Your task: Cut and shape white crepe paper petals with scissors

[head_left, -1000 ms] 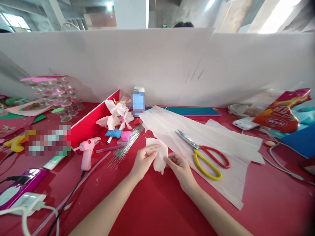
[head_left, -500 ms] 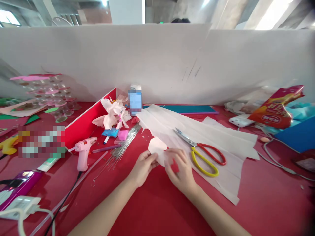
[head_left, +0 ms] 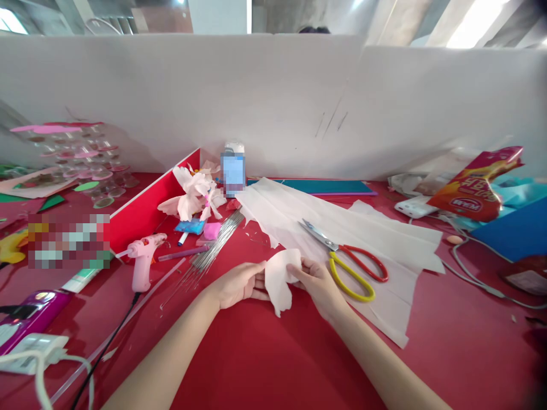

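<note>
A pale, petal-shaped piece of crepe paper [head_left: 280, 282] is held up over the red table, with a ragged lower tip hanging down. My left hand [head_left: 243, 283] grips its left edge, thumb in front and fingers partly behind. On the other side, my right hand [head_left: 314, 276] pinches the upper right edge between thumb and fingers. Scissors [head_left: 335, 249] with one red and one yellow handle lie to the right, blades parted slightly, on a large sheet of white crepe paper [head_left: 397, 242]. A pale paper flower [head_left: 194, 193] rests behind my left hand.
A pink glue gun [head_left: 143, 256], a bundle of thin wires [head_left: 217, 245] and a purple pen [head_left: 182, 253] lie left. A red board [head_left: 149, 205] stands behind them. A phone [head_left: 233, 173] leans near the white partition [head_left: 273, 97]. On the right are a snack bag [head_left: 476, 185] and cables [head_left: 474, 282].
The paper piece has turned and now hangs wider, with its tip downward. My right hand has moved from beside it to pinching its upper right edge. My left hand has shifted slightly left.
</note>
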The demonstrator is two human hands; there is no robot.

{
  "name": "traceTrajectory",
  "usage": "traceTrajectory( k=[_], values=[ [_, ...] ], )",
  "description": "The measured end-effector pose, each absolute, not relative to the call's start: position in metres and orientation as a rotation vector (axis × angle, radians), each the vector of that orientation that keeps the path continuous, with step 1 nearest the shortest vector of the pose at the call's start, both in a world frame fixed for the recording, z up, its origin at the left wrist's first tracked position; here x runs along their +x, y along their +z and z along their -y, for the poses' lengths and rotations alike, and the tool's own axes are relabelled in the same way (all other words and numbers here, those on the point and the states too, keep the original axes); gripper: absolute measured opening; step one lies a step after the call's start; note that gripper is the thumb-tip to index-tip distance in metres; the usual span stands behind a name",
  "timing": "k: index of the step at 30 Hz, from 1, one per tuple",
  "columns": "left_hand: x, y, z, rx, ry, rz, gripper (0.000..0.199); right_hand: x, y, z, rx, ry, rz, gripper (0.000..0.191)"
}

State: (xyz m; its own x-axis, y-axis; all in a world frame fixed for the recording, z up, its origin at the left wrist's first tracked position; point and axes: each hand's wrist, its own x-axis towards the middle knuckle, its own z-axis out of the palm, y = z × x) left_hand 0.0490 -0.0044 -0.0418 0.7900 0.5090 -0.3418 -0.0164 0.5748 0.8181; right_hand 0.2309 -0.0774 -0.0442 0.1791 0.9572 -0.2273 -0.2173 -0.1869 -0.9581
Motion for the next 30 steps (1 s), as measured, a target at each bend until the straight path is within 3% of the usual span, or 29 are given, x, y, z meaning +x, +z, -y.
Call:
traceTrajectory(
  k=[7, 30],
  values=[
    [0.051, -0.052, -0.002, 0.919, 0.500, -0.737, 0.024, 0.233, -0.048, 0.075, -1.329, 1.300, 0.770, 0.041],
    [0.052, -0.039, 0.003, 0.983, 0.552, -0.840, 0.021, 0.234, -0.050, 0.076, -1.316, 1.304, 0.756, 0.042]
  ],
)
